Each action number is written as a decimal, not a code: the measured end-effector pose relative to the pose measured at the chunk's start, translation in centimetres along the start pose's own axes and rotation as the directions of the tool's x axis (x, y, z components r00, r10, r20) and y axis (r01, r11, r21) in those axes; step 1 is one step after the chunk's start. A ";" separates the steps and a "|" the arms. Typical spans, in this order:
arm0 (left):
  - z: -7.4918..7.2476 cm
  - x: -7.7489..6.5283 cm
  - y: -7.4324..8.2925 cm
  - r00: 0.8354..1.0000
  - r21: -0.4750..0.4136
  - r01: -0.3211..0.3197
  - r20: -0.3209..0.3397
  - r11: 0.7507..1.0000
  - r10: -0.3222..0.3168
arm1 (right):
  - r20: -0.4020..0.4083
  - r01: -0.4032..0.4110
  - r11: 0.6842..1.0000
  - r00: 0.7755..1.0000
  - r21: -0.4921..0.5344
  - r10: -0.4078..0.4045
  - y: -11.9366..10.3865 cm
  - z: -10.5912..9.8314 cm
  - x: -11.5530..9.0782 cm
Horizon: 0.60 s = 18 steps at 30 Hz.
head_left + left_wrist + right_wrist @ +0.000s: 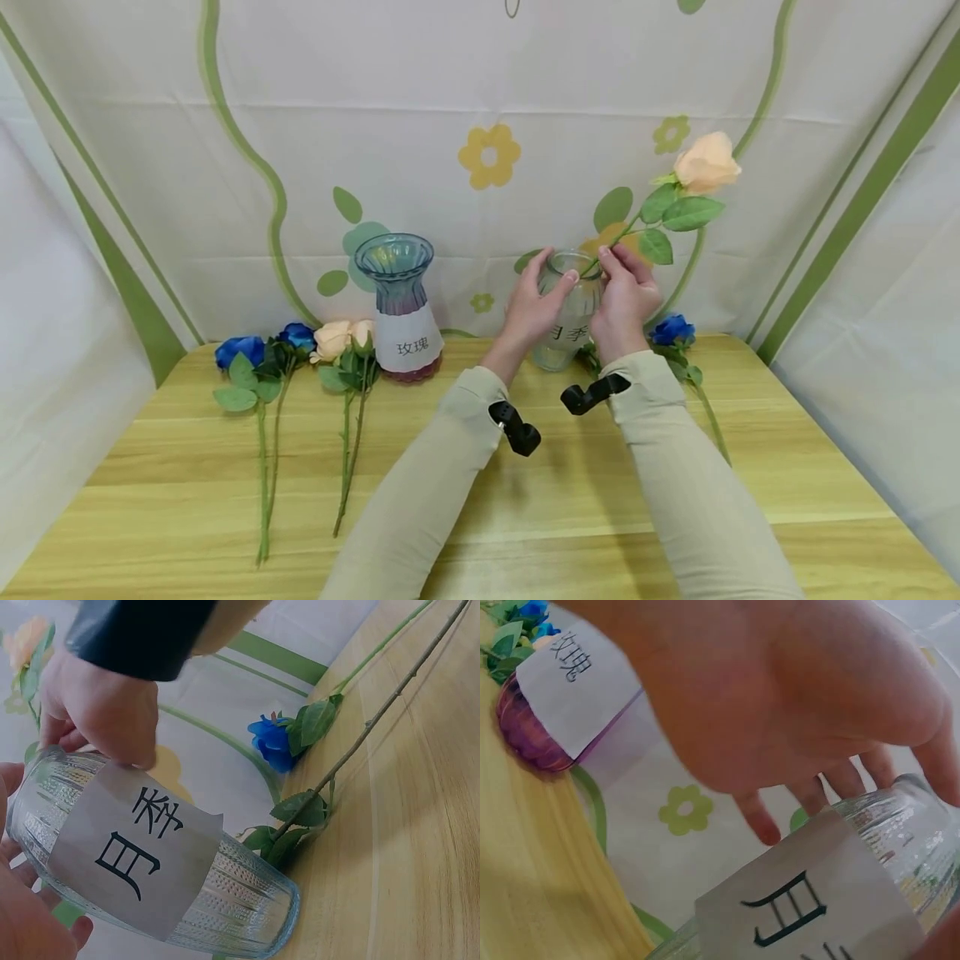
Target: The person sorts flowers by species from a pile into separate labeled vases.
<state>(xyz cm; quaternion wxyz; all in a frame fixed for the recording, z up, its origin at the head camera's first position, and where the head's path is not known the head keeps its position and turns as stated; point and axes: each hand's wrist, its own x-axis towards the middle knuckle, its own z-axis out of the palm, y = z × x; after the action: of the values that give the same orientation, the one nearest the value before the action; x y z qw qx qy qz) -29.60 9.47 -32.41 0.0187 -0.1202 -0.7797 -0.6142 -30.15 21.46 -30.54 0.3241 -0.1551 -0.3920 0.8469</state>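
Observation:
A clear ribbed glass vase (556,354) with a white paper label (139,851) stands at the back of the table. My left hand (534,307) holds it around the neck from the left, thumb at the rim and fingers behind the glass. Over the vase mouth, my right hand (626,300) pinches the green stem of a peach rose (707,163). The rose leans up and to the right, with its lower stem end at the opening. Part of the vase is hidden behind the right hand in the head view.
Left of the hands stands a blue-purple vase (396,279) with its own label. Further left lie two peach roses (332,342) and two blue roses (240,352). Right of the clear vase lie a blue rose (672,330) and another leafy stem (367,727). A patterned curtain (420,67) hangs behind.

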 end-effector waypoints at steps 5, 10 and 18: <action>-0.1 0.0 -0.2 1.000 -0.003 -0.007 -0.009 1.000 0.007 | 0.016 -0.071 0.996 0.997 -0.049 0.072 0.4 -0.5 -0.3; -0.3 -0.1 -0.2 1.000 -0.010 -0.006 -0.008 1.000 0.006 | 0.058 -0.097 0.992 0.993 -0.080 0.102 0.6 -1.6 -0.5; -0.1 -0.1 0.0 1.000 -0.006 0.004 -0.006 1.000 -0.004 | 0.172 -0.101 0.991 0.978 -0.089 0.116 0.0 -5.0 -0.3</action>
<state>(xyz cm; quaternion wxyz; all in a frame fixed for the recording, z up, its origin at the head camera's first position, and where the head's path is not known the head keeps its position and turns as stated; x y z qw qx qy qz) -29.48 9.32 -32.45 0.0194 -0.1167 -0.7780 -0.6170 -27.33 24.03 -33.74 0.2349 -0.1135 -0.4439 0.8573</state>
